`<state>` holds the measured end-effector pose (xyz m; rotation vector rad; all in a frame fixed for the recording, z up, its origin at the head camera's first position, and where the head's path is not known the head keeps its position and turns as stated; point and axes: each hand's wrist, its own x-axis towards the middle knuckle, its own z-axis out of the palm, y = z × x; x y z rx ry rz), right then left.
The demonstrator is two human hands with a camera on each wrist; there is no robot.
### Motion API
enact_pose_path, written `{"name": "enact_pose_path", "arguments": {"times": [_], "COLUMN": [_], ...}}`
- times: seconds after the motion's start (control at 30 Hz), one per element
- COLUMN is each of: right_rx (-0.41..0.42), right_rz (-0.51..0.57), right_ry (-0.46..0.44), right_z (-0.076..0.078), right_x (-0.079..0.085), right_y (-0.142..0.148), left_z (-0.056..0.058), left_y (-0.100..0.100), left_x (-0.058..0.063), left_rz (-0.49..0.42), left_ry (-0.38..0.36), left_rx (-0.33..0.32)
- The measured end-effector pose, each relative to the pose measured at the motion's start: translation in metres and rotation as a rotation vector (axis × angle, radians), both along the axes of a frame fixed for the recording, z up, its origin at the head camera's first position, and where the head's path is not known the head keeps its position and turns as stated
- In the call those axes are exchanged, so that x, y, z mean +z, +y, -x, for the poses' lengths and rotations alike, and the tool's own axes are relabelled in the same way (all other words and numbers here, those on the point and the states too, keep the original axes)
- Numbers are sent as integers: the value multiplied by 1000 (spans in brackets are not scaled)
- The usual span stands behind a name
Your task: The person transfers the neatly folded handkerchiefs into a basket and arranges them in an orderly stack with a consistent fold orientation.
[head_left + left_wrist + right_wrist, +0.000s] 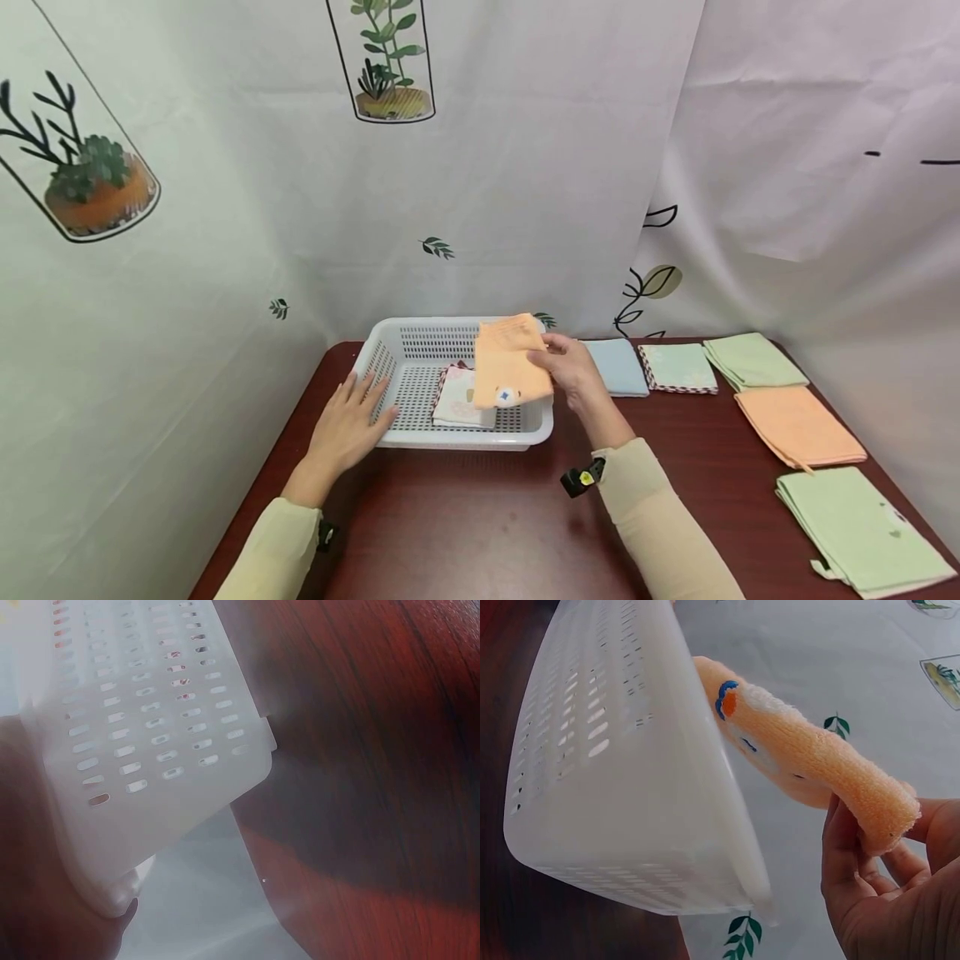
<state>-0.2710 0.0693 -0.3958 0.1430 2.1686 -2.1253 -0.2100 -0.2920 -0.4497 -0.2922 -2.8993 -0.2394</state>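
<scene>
Right fingers (542,359) pinch an orange cloth (510,365) over the white basket (450,438); left fingers (364,389) spread at its left rim (366,348).

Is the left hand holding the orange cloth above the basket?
No, the right hand grips that orange cloth, while the left hand touches the white basket.

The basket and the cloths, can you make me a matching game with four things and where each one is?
Things:
1. white cloth
2. blue cloth
3. left hand
4. orange cloth with a blue spot

Places:
A. at the left end of the basket
B. held by the right hand
C. on the table, right of the basket
D. lying inside the basket

Pairs: 1-D, 2-C, 3-A, 4-B
</scene>
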Motion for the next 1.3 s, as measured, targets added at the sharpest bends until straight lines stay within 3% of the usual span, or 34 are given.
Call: {"name": "enact_pose_path", "arguments": {"times": [1.3], "right_rx": [-10], "right_rz": [8], "right_ry": [-30], "right_z": [8], "right_x": [-9], "right_y": [-28], "left_z": [-1], "left_y": [1], "left_x": [0], "left_rz": [4], "left_ry": [10], "left_rx": [-1]}}
